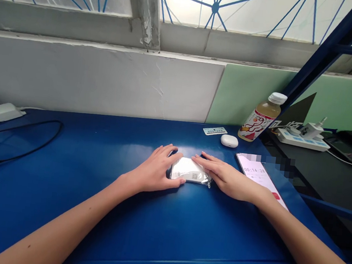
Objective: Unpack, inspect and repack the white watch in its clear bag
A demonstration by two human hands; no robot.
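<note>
— Our left hand (pixel 154 171) cups the packet (pixel 189 170) at its left end, thumb along the near edge, fingers curled over the far one. Our right hand (pixel 229 179) lies flat, fingers straight, tips resting on the right end.
— So only the left holds it. The film looks slick; uneven pressing, we think, could skid it toward the phone (pixel 261 175).
— It lies flat, mid table (pixel 91 207), long axis left to right, crimped end pointing right.
</note>
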